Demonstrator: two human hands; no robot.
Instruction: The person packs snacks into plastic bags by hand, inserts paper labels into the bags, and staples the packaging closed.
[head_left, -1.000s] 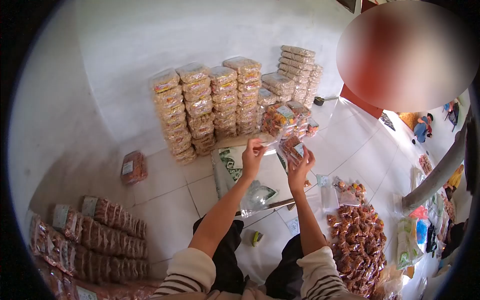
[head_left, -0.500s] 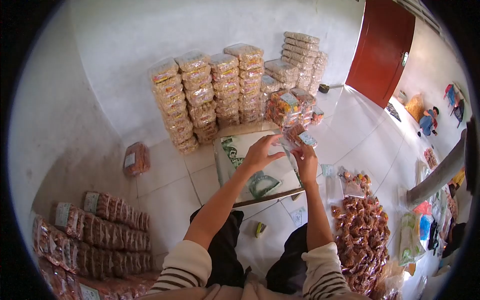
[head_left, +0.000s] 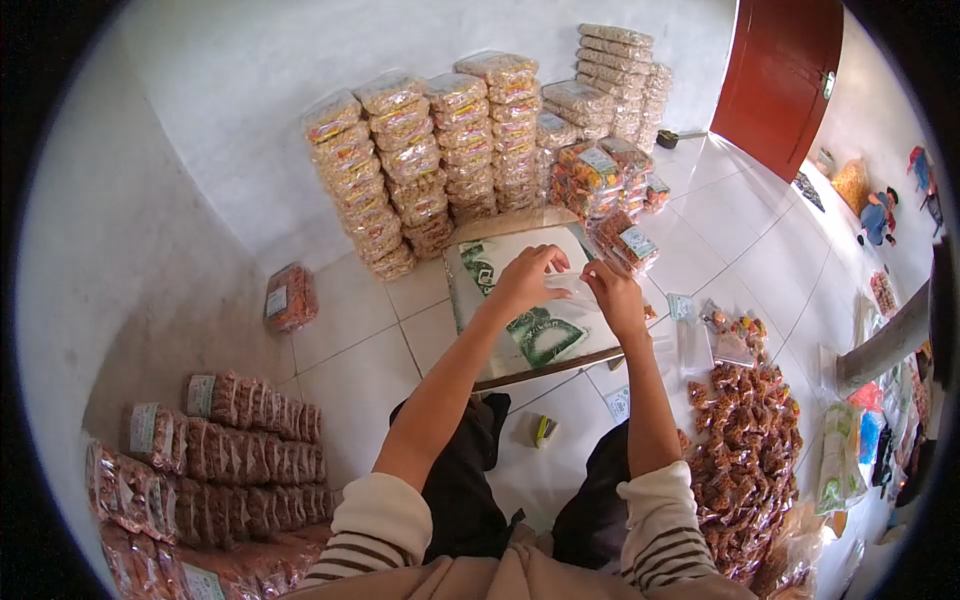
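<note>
My left hand (head_left: 532,278) is over a low table (head_left: 478,375) with a white and green top, its fingers curled on the edge of a clear plastic bag (head_left: 572,290). Pinched in my right hand (head_left: 615,298) is the other side of this bag, close to my left fingers. Just beyond my right hand lies a clear pack of reddish-brown snacks with a white label (head_left: 628,243), beside stacked colourful packs (head_left: 590,175). The bag's lower part is hard to make out against the table.
Tall stacks of pale snack packs (head_left: 400,150) line the wall. Rows of brown packs (head_left: 250,440) stand at the lower left, one reddish pack (head_left: 291,297) above them. Small brown bags (head_left: 745,460) are heaped right. A person (head_left: 878,216) is far right.
The labelled brown pack has left my right hand and rests by the colourful packs. Both hands have come together on a clear bag over the table. The view has shifted.
</note>
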